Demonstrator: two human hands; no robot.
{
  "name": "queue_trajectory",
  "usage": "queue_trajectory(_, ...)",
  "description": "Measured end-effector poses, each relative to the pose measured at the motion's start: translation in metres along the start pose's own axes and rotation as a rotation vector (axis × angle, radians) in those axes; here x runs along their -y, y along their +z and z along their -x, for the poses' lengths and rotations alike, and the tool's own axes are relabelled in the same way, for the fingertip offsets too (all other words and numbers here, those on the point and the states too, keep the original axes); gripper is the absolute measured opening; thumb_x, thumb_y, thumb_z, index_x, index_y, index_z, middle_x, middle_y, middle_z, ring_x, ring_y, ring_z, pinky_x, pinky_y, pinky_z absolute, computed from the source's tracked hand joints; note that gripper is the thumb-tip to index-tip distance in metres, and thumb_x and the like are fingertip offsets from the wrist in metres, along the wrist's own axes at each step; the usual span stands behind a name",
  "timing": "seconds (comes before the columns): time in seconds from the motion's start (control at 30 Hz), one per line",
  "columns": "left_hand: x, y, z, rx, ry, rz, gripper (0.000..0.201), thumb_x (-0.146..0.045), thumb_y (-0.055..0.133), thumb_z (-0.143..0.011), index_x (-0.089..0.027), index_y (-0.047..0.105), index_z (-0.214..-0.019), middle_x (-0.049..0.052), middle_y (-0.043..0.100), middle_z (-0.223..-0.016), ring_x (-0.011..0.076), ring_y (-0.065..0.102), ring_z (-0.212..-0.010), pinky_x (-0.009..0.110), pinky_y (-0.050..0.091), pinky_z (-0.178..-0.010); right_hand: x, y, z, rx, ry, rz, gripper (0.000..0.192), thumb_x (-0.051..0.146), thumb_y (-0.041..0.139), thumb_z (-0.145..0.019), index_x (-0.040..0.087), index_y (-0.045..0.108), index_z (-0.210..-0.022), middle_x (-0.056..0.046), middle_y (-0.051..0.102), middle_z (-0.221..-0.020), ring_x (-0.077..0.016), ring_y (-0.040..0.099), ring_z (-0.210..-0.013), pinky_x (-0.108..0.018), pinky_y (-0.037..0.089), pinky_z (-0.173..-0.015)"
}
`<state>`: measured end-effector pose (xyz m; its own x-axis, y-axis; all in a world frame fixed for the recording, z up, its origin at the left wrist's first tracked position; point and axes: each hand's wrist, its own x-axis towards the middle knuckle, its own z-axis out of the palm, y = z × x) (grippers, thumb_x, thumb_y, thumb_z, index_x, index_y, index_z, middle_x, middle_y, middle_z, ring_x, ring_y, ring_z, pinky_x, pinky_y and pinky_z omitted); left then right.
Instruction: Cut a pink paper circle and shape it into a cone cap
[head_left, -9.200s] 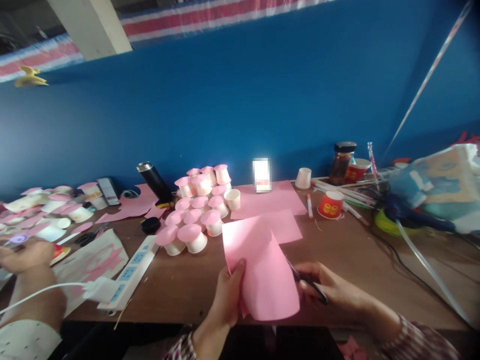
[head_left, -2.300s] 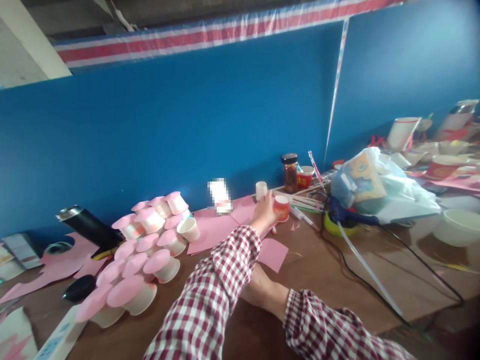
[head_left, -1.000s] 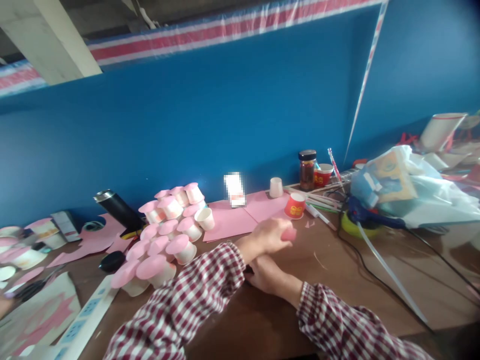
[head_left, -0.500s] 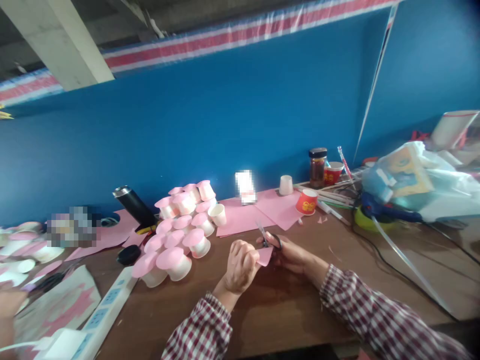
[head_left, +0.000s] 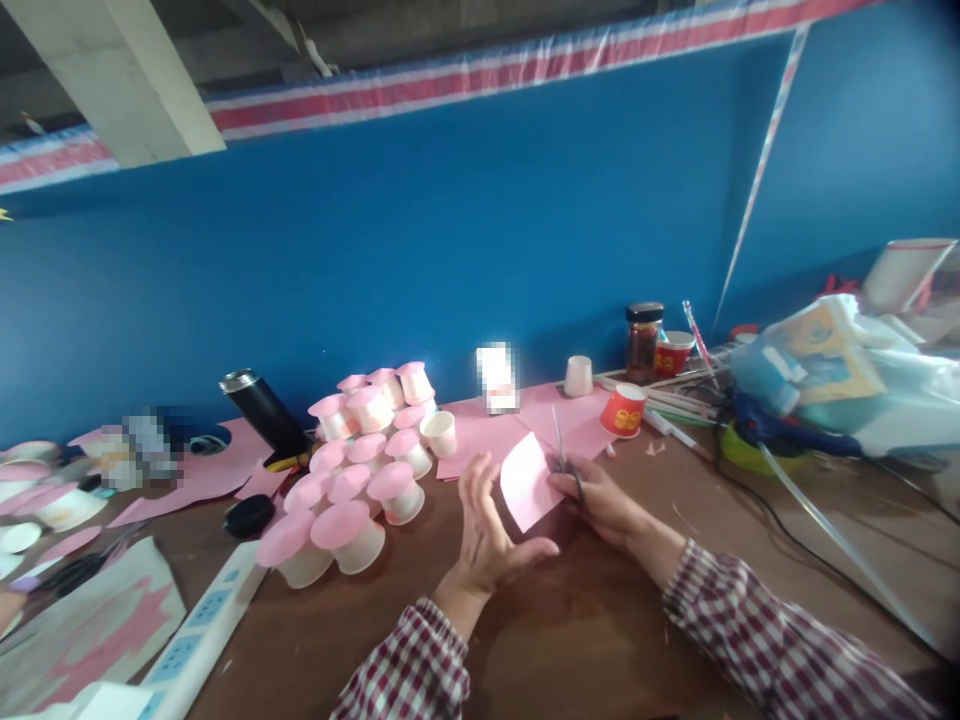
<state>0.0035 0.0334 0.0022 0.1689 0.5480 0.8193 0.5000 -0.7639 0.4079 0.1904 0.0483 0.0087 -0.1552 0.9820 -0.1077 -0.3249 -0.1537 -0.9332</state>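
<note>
Right hand (head_left: 604, 500) curled round scissors (head_left: 574, 478), fingertips apparently pinching right edge of pink paper piece (head_left: 528, 485) too; left hand (head_left: 487, 540) spread wide, nothing in grip
Paper directly left of right grip, between both hands, right nearer; left fingers just beside its left edge, contact hard to tell
Paper's long axis fore-and-aft, far corner toward blue wall (head_left: 420, 220); scissors point much same way, larger pink sheets (head_left: 476, 430) beyond

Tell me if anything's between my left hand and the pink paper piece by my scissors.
Nothing visible: your open left hand is close beside the pink paper piece, with no object between them. Your right hand, holding the scissors, is at the paper's opposite edge, out of the way.
</note>
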Motion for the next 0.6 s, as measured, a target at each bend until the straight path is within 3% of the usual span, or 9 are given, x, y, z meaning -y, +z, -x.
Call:
queue_trajectory(0.07,0.005,-0.001,-0.001,0.011,-0.350,0.259,0.083,-0.058,0.059,-0.071,-0.014,0.027,-0.134,0.022,0.033,-0.137,0.0336,0.030,-0.130,0.052,0.028,-0.104,0.000,-0.003,-0.004,-0.090,-0.030,0.027,0.043,0.032,0.074,-0.066,0.025,0.059,-0.105,0.002,0.058,-0.081,-0.0095,0.052,-0.066,-0.017,0.036,-0.050)
queue_trajectory(0.13,0.011,-0.002,-0.002,0.037,-0.667,0.579,0.062,-0.052,0.047,-0.083,-0.018,0.032,-0.132,0.018,0.037,-0.137,0.0283,0.036,-0.128,0.047,0.032,-0.103,-0.002,-0.005,-0.008,-0.147,-0.044,0.062,0.044,0.032,0.073,-0.066,0.026,0.059,-0.107,0.001,0.058,-0.084,-0.0105,0.053,-0.069,-0.017,0.037,-0.052)
queue_trajectory(0.23,0.018,0.000,-0.003,0.033,-0.946,0.903,0.053,-0.046,0.056,-0.081,-0.019,0.043,-0.125,0.016,0.045,-0.132,0.0272,0.045,-0.121,0.042,0.039,-0.098,-0.005,-0.003,-0.015,-0.167,-0.073,0.106,0.045,0.032,0.075,-0.064,0.024,0.059,-0.106,0.001,0.058,-0.079,-0.0116,0.053,-0.067,-0.019,0.039,-0.052)
queue_trajectory(0.37,0.020,0.007,-0.007,0.001,-1.090,1.109,0.054,-0.031,0.072,-0.071,-0.018,0.047,-0.117,0.014,0.057,-0.117,0.0233,0.057,-0.105,0.039,0.046,-0.090,-0.007,0.010,-0.024,-0.133,-0.161,0.083,0.053,0.031,0.079,-0.057,0.019,0.059,-0.105,0.003,0.055,-0.068,-0.0102,0.049,-0.058,-0.021,0.039,-0.051)
queue_trajectory(0.5,0.020,0.009,-0.011,-0.140,-1.170,1.171,0.052,-0.022,0.076,-0.065,-0.016,0.053,-0.112,0.012,0.060,-0.113,0.0189,0.059,-0.100,0.032,0.047,-0.089,-0.006,0.024,-0.026,-0.132,-0.209,0.027,0.055,0.033,0.079,-0.057,0.019,0.059,-0.106,0.004,0.054,-0.067,-0.0091,0.046,-0.055,-0.021,0.036,-0.049)
queue_trajectory(0.6,0.019,0.008,-0.013,-0.074,-1.166,1.234,0.041,-0.023,0.075,-0.066,-0.011,0.059,-0.102,0.013,0.066,-0.099,0.0204,0.062,-0.094,0.032,0.047,-0.088,-0.007,0.026,-0.025,-0.133,-0.217,0.030,0.054,0.032,0.080,-0.056,0.020,0.061,-0.105,0.004,0.052,-0.069,-0.0076,0.044,-0.055,-0.020,0.034,-0.048)
